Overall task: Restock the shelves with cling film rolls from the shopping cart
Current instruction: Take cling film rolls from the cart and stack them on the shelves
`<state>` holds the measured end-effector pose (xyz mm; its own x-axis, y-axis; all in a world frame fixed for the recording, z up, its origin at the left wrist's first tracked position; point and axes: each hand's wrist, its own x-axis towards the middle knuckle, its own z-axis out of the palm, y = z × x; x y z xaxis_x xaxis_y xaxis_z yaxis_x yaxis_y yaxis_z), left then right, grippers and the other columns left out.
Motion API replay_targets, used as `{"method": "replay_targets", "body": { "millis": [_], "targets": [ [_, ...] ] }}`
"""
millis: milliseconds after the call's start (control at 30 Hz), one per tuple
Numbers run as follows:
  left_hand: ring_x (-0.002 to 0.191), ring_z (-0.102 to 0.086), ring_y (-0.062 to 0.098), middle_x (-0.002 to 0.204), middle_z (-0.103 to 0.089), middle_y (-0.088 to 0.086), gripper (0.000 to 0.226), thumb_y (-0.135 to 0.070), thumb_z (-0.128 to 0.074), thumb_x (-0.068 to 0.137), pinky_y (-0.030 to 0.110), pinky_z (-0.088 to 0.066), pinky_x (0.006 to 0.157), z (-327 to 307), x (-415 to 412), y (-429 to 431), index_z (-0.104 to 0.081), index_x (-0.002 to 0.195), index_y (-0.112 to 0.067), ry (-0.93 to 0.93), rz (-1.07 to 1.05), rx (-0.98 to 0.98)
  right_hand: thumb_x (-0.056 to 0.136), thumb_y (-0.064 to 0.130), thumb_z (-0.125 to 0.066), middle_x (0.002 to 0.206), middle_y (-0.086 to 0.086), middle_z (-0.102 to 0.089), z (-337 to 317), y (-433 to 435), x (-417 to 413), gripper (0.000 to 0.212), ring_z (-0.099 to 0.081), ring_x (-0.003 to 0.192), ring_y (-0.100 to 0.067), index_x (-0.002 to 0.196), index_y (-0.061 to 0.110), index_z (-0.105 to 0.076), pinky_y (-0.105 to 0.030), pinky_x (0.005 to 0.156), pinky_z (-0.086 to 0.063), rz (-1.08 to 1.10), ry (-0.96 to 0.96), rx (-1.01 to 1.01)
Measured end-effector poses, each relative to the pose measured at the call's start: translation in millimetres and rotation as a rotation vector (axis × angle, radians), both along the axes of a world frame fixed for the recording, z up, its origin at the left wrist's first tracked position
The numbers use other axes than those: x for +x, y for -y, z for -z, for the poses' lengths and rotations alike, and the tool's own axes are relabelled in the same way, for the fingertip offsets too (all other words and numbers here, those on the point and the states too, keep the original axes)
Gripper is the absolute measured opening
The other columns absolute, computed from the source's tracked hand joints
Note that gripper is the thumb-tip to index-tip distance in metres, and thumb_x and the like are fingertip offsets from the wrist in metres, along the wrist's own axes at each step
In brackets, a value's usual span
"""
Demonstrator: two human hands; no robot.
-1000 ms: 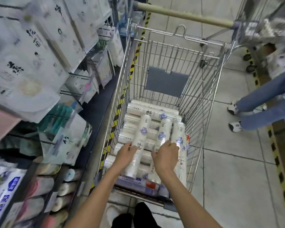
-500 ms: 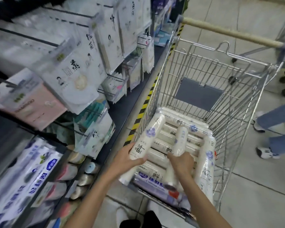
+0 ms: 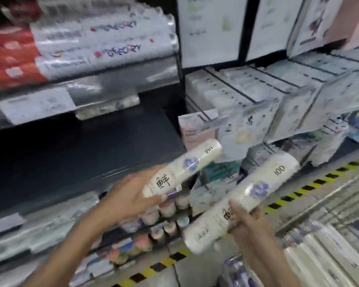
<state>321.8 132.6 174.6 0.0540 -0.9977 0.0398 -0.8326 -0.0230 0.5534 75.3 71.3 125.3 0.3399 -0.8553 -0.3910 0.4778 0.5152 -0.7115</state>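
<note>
The left hand (image 3: 131, 195) is gripping one cling film roll (image 3: 182, 168), and the right hand (image 3: 249, 222) is gripping a second roll (image 3: 243, 201), both in front of the dark shelf (image 3: 81, 146).

Shop, I think supermarket aisle. In front of me metal shelves (image 3: 81, 146) in tiers, packed goods (image 3: 104, 44) stacked in many same pieces. Price labels (image 3: 35, 104) on shelf edge. Flat packs (image 3: 245, 129) hanging in rows. Yellow-black stripe (image 3: 311, 183) along floor base. Wire shopping cart (image 3: 330, 204) at my right.
</note>
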Motion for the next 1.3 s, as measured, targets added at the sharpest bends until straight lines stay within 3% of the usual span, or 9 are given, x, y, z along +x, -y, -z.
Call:
{"method": "replay_targets", "body": {
  "millis": [133, 300, 433, 667, 800, 933, 1133, 1233, 1300],
  "targets": [
    [0.106, -0.055, 0.007, 0.121, -0.054, -0.020, 0.077, -0.087, -0.037, 0.067, 0.032, -0.046, 0.089, -10, 78, -12, -0.036, 0.131, -0.044, 0.152, -0.100, -0.039, 0.039, 0.032, -0.095, 0.115, -0.018, -0.066, -16, 5, 65, 0.106, -0.065, 0.105, -0.026, 0.129, 0.002, -0.049, -0.035, 0.082, -0.056, -0.139, 0.101, -0.096],
    [0.112, -0.056, 0.012, 0.128, -0.056, -0.011, 0.083, -0.074, -0.049, 0.065, 0.040, -0.047, 0.094, 8, 158, -1, -0.044, 0.137, -0.033, 0.152, -0.191, -0.004, 0.071, 0.014, -0.070, 0.106, -0.012, -0.068, -9, 13, 135, 0.065, -0.064, 0.108, -0.026, 0.130, 0.000, -0.047, -0.048, 0.097, -0.048, -0.245, 0.198, -0.032],
    [0.126, -0.044, 0.008, 0.140, -0.043, -0.016, 0.099, -0.076, -0.048, 0.057, 0.036, -0.038, 0.106, 25, 208, 20, -0.037, 0.143, -0.030, 0.157, -0.297, 0.017, 0.053, 0.023, -0.084, 0.092, -0.009, -0.071, -5, 24, 172, 0.066, -0.069, 0.094, -0.022, 0.110, 0.003, -0.057, -0.037, 0.082, -0.057, -0.305, 0.231, -0.050],
    [0.134, -0.037, 0.015, 0.148, -0.038, -0.006, 0.078, -0.043, -0.070, 0.077, 0.020, -0.028, 0.102, 50, 269, 74, -0.035, 0.144, -0.025, 0.208, -0.341, 0.069, 0.068, 0.011, -0.066, 0.091, -0.005, -0.071, 6, 50, 212, 0.051, -0.070, 0.091, -0.016, 0.116, 0.005, -0.052, -0.030, 0.073, -0.058, -0.404, 0.244, -0.123],
    [0.136, -0.035, 0.020, 0.149, -0.036, 0.000, 0.077, -0.055, -0.065, 0.075, 0.037, -0.028, 0.111, 64, 292, 99, -0.032, 0.144, -0.037, 0.317, -0.363, 0.110, 0.070, 0.009, -0.066, 0.101, -0.007, -0.068, 8, 66, 224, 0.050, -0.067, 0.099, -0.016, 0.117, 0.009, -0.051, -0.036, 0.086, -0.055, -0.425, 0.279, -0.195],
    [0.134, -0.037, 0.021, 0.147, -0.040, -0.003, 0.071, -0.041, -0.070, 0.080, 0.044, -0.035, 0.107, 72, 299, 115, -0.035, 0.142, -0.038, 0.323, -0.406, 0.033, 0.066, 0.015, -0.067, 0.087, -0.005, -0.070, 3, 83, 226, 0.032, -0.069, 0.086, -0.016, 0.097, 0.011, -0.057, -0.033, 0.071, -0.057, -0.500, 0.148, -0.319],
    [0.132, -0.036, 0.026, 0.145, -0.041, 0.004, 0.071, -0.036, -0.073, 0.078, 0.041, -0.028, 0.106, 70, 295, 122, -0.040, 0.142, -0.032, 0.483, -0.487, -0.070, 0.062, 0.012, -0.068, 0.076, -0.008, -0.064, 1, 107, 225, 0.024, -0.063, 0.071, -0.019, 0.086, 0.012, -0.061, -0.033, 0.067, -0.055, -0.596, 0.164, -0.302],
    [0.127, -0.041, 0.025, 0.137, -0.047, 0.003, 0.071, -0.027, -0.078, 0.074, 0.044, -0.034, 0.106, 71, 303, 122, -0.047, 0.137, -0.031, 0.359, -0.473, -0.104, 0.059, 0.014, -0.070, 0.073, -0.008, -0.064, -2, 120, 222, 0.014, -0.063, 0.068, -0.019, 0.073, 0.017, -0.070, -0.033, 0.067, -0.056, -0.610, 0.101, -0.368],
    [0.123, -0.044, 0.025, 0.130, -0.051, 0.005, 0.069, -0.016, -0.079, 0.073, 0.035, -0.035, 0.103, 73, 304, 130, -0.050, 0.135, -0.026, 0.289, -0.482, -0.164, 0.052, 0.019, -0.073, 0.073, -0.007, -0.065, -4, 125, 220, 0.015, -0.063, 0.068, -0.019, 0.068, 0.021, -0.072, -0.033, 0.067, -0.056, -0.599, 0.094, -0.396]
  ]
}}
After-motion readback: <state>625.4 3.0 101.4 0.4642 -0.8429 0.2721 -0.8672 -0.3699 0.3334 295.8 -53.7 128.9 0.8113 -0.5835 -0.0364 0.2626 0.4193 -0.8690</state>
